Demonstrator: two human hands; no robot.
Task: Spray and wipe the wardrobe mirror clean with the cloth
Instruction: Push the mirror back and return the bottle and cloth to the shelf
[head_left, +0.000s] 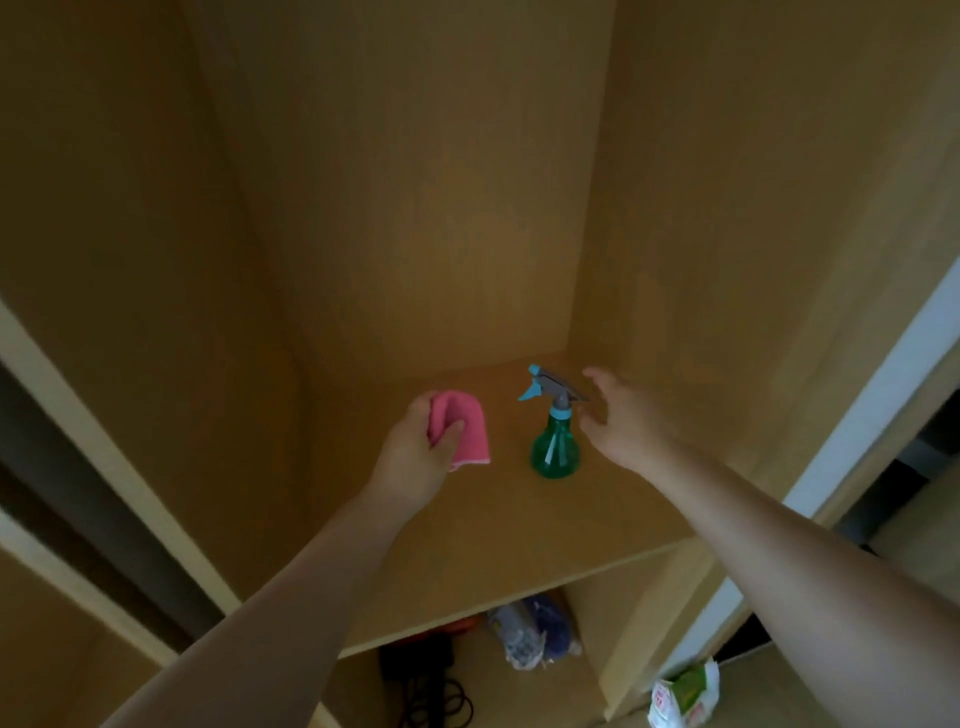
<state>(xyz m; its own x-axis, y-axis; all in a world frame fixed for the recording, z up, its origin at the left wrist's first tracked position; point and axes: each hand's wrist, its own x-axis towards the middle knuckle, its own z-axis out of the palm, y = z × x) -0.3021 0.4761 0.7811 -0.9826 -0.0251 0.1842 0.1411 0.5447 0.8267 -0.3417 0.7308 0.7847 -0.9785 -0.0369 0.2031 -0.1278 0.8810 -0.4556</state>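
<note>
Closest to us, under the shelf the bottle stands on, there's just some bags and cables, nothing we need. Left of the bottle, our left hand has the cloth bunched in its grip, so that half's sorted. Our right hand is just right of the bottle's neck, fingers spread and holding nothing. It looks a hair off touching, but that's hard to call.

The bottle's upright, nozzle pointing left, away from that hand. We'd wrap round the neck under the trigger, index finger up front, rather than grab the fat belly, which is probably slick. Lift straight up so it doesn't tip. The mirror isn't in view, so we'll have to turn and find it.
</note>
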